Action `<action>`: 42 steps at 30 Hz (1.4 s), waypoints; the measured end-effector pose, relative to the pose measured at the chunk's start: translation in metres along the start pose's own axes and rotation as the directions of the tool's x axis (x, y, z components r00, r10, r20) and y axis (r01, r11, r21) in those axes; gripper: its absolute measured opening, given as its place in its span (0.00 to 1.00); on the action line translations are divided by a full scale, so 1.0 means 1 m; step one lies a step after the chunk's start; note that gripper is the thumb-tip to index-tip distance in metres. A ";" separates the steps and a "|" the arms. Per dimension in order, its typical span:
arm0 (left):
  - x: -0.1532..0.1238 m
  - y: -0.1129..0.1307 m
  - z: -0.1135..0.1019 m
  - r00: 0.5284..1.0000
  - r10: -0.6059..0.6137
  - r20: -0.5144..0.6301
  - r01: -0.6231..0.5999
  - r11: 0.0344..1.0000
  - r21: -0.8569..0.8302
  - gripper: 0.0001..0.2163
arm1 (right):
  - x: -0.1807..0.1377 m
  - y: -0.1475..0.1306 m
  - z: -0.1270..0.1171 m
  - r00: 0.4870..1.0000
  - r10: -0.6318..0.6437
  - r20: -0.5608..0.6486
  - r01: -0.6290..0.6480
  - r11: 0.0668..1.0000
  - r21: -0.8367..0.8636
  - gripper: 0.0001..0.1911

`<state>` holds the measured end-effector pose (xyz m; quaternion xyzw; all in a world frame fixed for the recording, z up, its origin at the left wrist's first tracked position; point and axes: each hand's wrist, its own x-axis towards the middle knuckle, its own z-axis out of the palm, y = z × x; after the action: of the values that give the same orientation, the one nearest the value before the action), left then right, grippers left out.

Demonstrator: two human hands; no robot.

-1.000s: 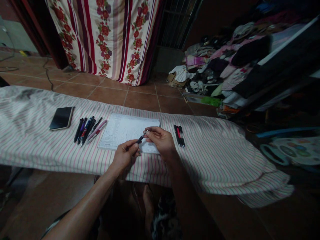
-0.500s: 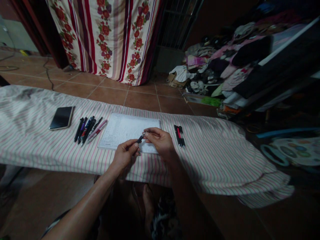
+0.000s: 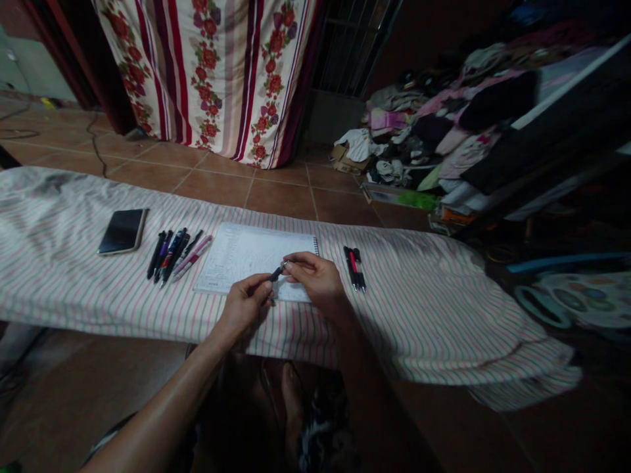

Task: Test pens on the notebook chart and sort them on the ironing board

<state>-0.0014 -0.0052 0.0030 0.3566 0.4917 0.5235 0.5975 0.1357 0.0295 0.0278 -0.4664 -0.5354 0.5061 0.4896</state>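
"Bridging the person's two hands is a dark pen piece [image 3: 277, 274], tilted, above the lower part of the spiral notebook [image 3: 246, 253]. How is it gripped?"

"The left hand [image 3: 245, 301] pinches its lower end, thumb against fingers. The right hand [image 3: 318, 279] has its fingertips drawn together at the shiny upper end; whether that end is separate, I cannot tell from here."

"Which step is this?"

"Working at the piece's end, I judge. The next move calls for a steady left pinch and fine right fingertip control."

"And the surroundings?"

"Left of the notebook, a fanned pen group [image 3: 172, 257], then a phone [image 3: 121, 231]; right, a smaller pen group [image 3: 352, 264]. All rest on the cloth-draped counter [image 3: 419, 295]."
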 end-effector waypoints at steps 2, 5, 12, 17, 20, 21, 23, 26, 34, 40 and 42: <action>0.000 0.000 -0.001 1.000 0.008 0.004 -0.008 1.000 0.009 0.17 | 0.000 0.000 -0.001 1.000 0.001 0.013 -0.001 1.000 -0.002 0.13; 0.000 0.001 0.000 1.000 0.022 0.009 -0.022 1.000 0.015 0.17 | 0.000 -0.001 -0.003 1.000 0.001 0.019 -0.001 1.000 -0.006 0.12; 0.000 0.001 0.001 1.000 0.015 0.000 -0.015 1.000 0.020 0.16 | 0.000 0.001 -0.004 1.000 -0.006 0.022 0.007 1.000 -0.008 0.15; 0.000 0.000 0.000 1.000 0.015 -0.005 -0.015 1.000 0.019 0.16 | 0.000 0.001 -0.003 1.000 -0.006 0.024 0.007 1.000 -0.015 0.14; 0.000 0.000 0.001 1.000 0.009 -0.013 -0.009 1.000 0.017 0.16 | 0.000 0.001 -0.004 1.000 -0.007 0.018 0.008 1.000 -0.029 0.13; 0.000 0.000 0.001 1.000 0.009 -0.014 -0.008 1.000 0.020 0.16 | 0.000 0.001 -0.004 1.000 -0.007 0.018 0.008 0.999 -0.032 0.13; 0.001 -0.001 0.001 1.000 0.014 -0.017 -0.014 0.999 0.035 0.17 | 0.001 0.002 -0.004 1.000 -0.005 0.018 0.006 0.999 -0.038 0.14; 0.002 -0.002 -0.001 0.999 0.044 -0.014 -0.042 0.996 0.074 0.17 | 0.001 0.003 -0.004 1.000 -0.001 0.021 0.002 0.999 -0.043 0.15; 0.005 -0.009 -0.006 0.985 0.171 -0.028 -0.160 0.959 0.236 0.14 | 0.000 0.004 -0.002 0.999 0.018 0.028 -0.017 0.999 -0.028 0.14; 0.006 -0.014 -0.009 0.966 0.255 -0.038 -0.226 0.907 0.356 0.13 | -0.001 0.006 0.000 1.000 0.009 0.029 -0.008 1.000 -0.019 0.13; 0.007 -0.016 -0.010 0.959 0.282 -0.022 -0.252 0.888 0.385 0.12 | -0.001 0.007 0.002 1.000 0.006 0.025 -0.005 1.000 -0.024 0.14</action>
<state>-0.0073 -0.0024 -0.0161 0.5090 0.5524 0.5092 0.4202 0.1343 0.0289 0.0204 -0.4673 -0.5461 0.5067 0.4761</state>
